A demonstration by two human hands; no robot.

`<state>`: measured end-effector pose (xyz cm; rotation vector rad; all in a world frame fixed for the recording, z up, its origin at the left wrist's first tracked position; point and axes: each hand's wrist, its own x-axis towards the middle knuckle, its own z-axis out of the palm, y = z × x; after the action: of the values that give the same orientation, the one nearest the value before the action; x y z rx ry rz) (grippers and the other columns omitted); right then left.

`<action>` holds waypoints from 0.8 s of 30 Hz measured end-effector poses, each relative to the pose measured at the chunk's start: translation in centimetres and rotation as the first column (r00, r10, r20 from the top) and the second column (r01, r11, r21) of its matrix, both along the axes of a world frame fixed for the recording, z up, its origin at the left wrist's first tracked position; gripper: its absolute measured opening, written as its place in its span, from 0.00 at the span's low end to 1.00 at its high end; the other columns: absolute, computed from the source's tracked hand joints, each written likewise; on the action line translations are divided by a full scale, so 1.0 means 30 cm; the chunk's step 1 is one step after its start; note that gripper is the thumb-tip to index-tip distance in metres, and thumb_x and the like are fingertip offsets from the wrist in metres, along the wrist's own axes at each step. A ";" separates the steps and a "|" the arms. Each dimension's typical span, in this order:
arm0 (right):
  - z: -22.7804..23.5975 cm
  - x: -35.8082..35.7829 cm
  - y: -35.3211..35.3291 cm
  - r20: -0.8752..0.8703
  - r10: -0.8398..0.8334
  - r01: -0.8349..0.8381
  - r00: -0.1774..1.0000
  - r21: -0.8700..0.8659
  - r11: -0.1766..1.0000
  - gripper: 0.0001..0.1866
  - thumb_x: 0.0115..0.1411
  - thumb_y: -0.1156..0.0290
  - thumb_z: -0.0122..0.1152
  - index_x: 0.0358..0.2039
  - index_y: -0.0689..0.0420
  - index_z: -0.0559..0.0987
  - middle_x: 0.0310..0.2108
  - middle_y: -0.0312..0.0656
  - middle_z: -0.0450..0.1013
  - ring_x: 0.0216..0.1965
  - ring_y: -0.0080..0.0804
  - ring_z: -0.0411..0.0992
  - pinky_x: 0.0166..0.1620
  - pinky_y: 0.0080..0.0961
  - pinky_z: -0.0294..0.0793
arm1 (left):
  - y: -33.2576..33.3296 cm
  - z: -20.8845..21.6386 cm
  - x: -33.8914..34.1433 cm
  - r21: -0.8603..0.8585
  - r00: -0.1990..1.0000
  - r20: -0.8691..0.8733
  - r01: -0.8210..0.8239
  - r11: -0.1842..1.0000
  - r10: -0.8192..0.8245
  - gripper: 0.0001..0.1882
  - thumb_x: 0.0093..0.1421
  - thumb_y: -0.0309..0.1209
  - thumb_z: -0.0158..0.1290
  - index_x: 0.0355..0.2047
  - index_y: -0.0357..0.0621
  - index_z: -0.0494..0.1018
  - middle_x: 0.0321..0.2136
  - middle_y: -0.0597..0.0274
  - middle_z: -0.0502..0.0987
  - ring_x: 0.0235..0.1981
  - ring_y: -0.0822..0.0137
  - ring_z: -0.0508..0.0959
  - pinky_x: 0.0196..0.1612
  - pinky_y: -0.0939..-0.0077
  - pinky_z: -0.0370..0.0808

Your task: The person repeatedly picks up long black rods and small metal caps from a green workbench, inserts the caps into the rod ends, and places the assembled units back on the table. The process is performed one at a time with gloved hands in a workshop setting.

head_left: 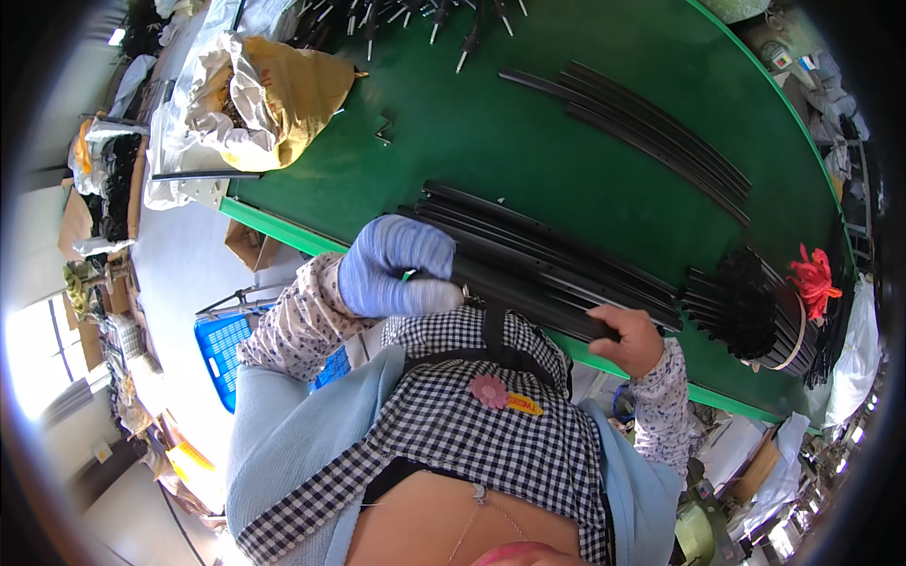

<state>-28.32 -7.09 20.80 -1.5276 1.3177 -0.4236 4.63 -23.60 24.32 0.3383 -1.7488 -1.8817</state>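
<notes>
My left hand (401,267), in a blue and white striped knit glove, curls its fingers and thumb at the left end of a long black tube (528,291). A small shiny bit shows by the thumb tip, too small to name. My bare right hand (629,341) closes on the same tube near its right end; some fingertips are hidden. The tube lies slantwise over the near edge of the green table (453,132). Just beyond it, several more black tubes (557,247) lie side by side in a loose row.
Farther back lie several black strips (651,137). A yellow and white sack (302,99) stands back left, near a small bent metal piece (382,130). Black rods with pale tips (439,24) lie at the far edge. On the right are a tied black bundle (779,325) and red strands (813,281). A blue crate (219,354) sits below left.
</notes>
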 end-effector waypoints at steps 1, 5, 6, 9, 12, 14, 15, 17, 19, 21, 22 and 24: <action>-0.018 -0.008 -0.016 -0.044 -0.022 0.018 0.999 -0.104 0.994 0.28 0.55 0.47 0.64 0.43 0.60 0.78 0.33 0.46 0.78 0.33 0.42 0.78 0.37 0.30 0.76 | -0.001 -0.011 0.002 0.068 0.998 0.062 -0.030 0.997 0.026 0.08 0.53 0.27 0.65 0.31 0.36 0.78 0.25 0.60 0.75 0.28 0.63 0.77 0.32 0.71 0.72; -0.060 -0.036 -0.125 -0.268 -0.153 0.041 0.951 -0.381 0.924 0.23 0.56 0.52 0.63 0.45 0.55 0.79 0.34 0.43 0.77 0.35 0.43 0.77 0.37 0.32 0.76 | -0.052 -0.155 0.008 -0.080 0.922 0.025 -0.383 0.920 0.386 0.09 0.57 0.25 0.61 0.38 0.40 0.76 0.32 0.59 0.76 0.31 0.69 0.76 0.37 0.74 0.74; -0.081 -0.049 -0.152 -0.310 -0.191 0.063 0.932 -0.379 0.923 0.22 0.56 0.54 0.64 0.45 0.54 0.79 0.33 0.42 0.76 0.34 0.42 0.76 0.36 0.32 0.76 | -0.085 -0.190 0.024 0.072 0.866 0.070 -0.499 0.863 0.495 0.11 0.58 0.24 0.59 0.41 0.43 0.76 0.34 0.56 0.75 0.33 0.68 0.77 0.38 0.71 0.75; -0.210 -0.088 -0.213 -0.445 -0.260 0.074 0.857 -0.394 0.916 0.20 0.54 0.57 0.66 0.46 0.49 0.79 0.28 0.40 0.70 0.32 0.38 0.72 0.36 0.32 0.74 | -0.264 -0.397 0.096 -0.426 0.502 0.466 -0.594 0.682 0.728 0.15 0.57 0.27 0.58 0.46 0.49 0.74 0.39 0.58 0.75 0.35 0.66 0.77 0.40 0.71 0.76; -0.333 -0.066 -0.253 -0.483 -0.228 0.051 0.845 -0.353 0.934 0.21 0.55 0.59 0.66 0.50 0.48 0.79 0.31 0.39 0.68 0.34 0.36 0.69 0.37 0.31 0.73 | -0.354 -0.519 0.149 -0.837 0.204 0.541 0.044 0.545 0.816 0.17 0.56 0.33 0.57 0.47 0.54 0.74 0.43 0.60 0.73 0.39 0.59 0.77 0.43 0.65 0.76; -0.413 -0.032 -0.267 -0.489 -0.236 0.005 0.840 -0.427 0.904 0.21 0.55 0.60 0.66 0.50 0.47 0.79 0.33 0.38 0.67 0.38 0.34 0.68 0.39 0.30 0.74 | -0.402 -0.594 0.187 -0.794 0.133 0.599 0.228 0.564 0.790 0.15 0.57 0.38 0.54 0.45 0.58 0.74 0.47 0.57 0.71 0.45 0.52 0.75 0.46 0.55 0.74; -0.419 -0.002 -0.271 -0.511 -0.255 0.015 0.821 -0.428 0.904 0.22 0.54 0.61 0.67 0.50 0.47 0.80 0.34 0.38 0.68 0.40 0.34 0.68 0.42 0.31 0.75 | -0.423 -0.606 0.203 -0.746 0.093 0.648 0.275 0.607 0.756 0.14 0.57 0.39 0.54 0.45 0.59 0.74 0.47 0.58 0.71 0.45 0.53 0.76 0.45 0.55 0.74; -0.464 0.014 -0.277 -0.498 -0.313 0.042 0.809 -0.482 0.875 0.19 0.53 0.62 0.66 0.47 0.45 0.81 0.35 0.36 0.68 0.40 0.34 0.69 0.43 0.31 0.75 | -0.448 -0.617 0.219 -0.676 0.012 0.702 0.324 0.661 0.712 0.13 0.58 0.40 0.53 0.45 0.59 0.73 0.46 0.59 0.72 0.44 0.54 0.77 0.44 0.55 0.75; -0.469 -0.004 -0.284 -0.475 -0.315 0.086 0.821 -0.443 0.892 0.17 0.55 0.63 0.66 0.47 0.45 0.81 0.35 0.37 0.69 0.40 0.34 0.69 0.45 0.32 0.75 | -0.436 -0.594 0.205 -0.645 -0.047 0.716 0.336 0.686 0.696 0.12 0.59 0.40 0.51 0.43 0.59 0.73 0.45 0.58 0.72 0.44 0.53 0.77 0.42 0.54 0.75; -0.486 -0.045 -0.307 -0.409 -0.306 0.151 0.860 -0.368 0.917 0.16 0.55 0.64 0.65 0.46 0.45 0.82 0.36 0.37 0.70 0.41 0.35 0.69 0.46 0.33 0.74 | -0.395 -0.536 0.185 -0.739 0.031 0.662 0.196 0.645 0.749 0.11 0.61 0.42 0.50 0.42 0.57 0.73 0.42 0.59 0.75 0.39 0.52 0.78 0.40 0.54 0.75; -0.480 -0.065 -0.336 -0.404 -0.364 0.185 0.839 -0.418 0.889 0.16 0.54 0.64 0.66 0.45 0.46 0.82 0.37 0.38 0.70 0.42 0.36 0.69 0.46 0.33 0.74 | -0.368 -0.515 0.180 -0.784 0.080 0.621 0.096 0.614 0.780 0.11 0.61 0.42 0.51 0.41 0.55 0.73 0.40 0.59 0.76 0.36 0.53 0.79 0.39 0.55 0.75; -0.452 -0.125 -0.411 -0.392 -0.479 0.243 0.786 -0.516 0.821 0.15 0.53 0.64 0.67 0.43 0.46 0.82 0.38 0.39 0.71 0.43 0.37 0.69 0.47 0.33 0.74 | -0.343 -0.570 0.195 -0.785 0.147 0.603 -0.069 0.616 0.784 0.11 0.61 0.42 0.52 0.39 0.53 0.74 0.36 0.59 0.77 0.34 0.55 0.79 0.37 0.58 0.75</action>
<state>-32.08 -19.40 7.23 -1.8297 2.0761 -0.6316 10.49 -33.89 7.22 1.8223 -2.3580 -0.3753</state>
